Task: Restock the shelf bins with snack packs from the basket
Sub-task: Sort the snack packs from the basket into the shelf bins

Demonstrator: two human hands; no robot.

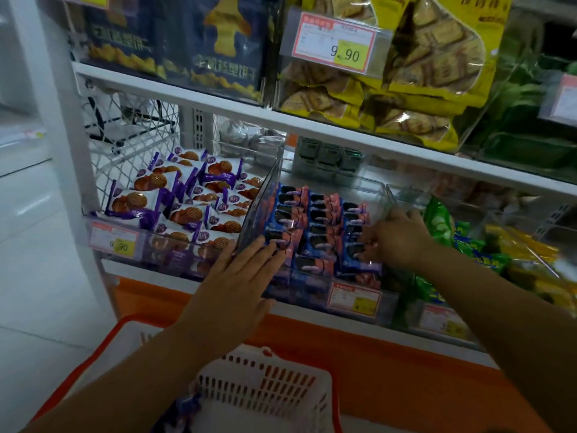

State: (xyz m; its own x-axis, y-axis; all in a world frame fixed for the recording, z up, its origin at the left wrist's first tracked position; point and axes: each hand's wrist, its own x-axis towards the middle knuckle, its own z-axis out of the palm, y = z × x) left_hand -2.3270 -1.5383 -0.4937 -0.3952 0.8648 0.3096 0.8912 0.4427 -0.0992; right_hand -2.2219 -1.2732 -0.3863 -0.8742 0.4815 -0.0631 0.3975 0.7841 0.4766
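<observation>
A clear plastic shelf bin [315, 289] holds rows of blue-and-pink snack packs [321, 220]. My left hand [240, 276] lies flat with straight fingers over the bin's front left corner, fingertips on the nearest packs. My right hand [396, 239] reaches into the bin's right side, fingers curled onto a blue-and-pink pack [356, 250] in the front right row. A red and white basket [268, 389] sits below my arms, with a purple pack [181, 404] showing inside.
The bin to the left holds purple-and-white cookie packs [175, 201]. Green and yellow packs [462, 242] fill the bin on the right. The upper shelf [218, 98] carries large biscuit bags with a 9.90 price tag [337, 42]. White floor lies to the left.
</observation>
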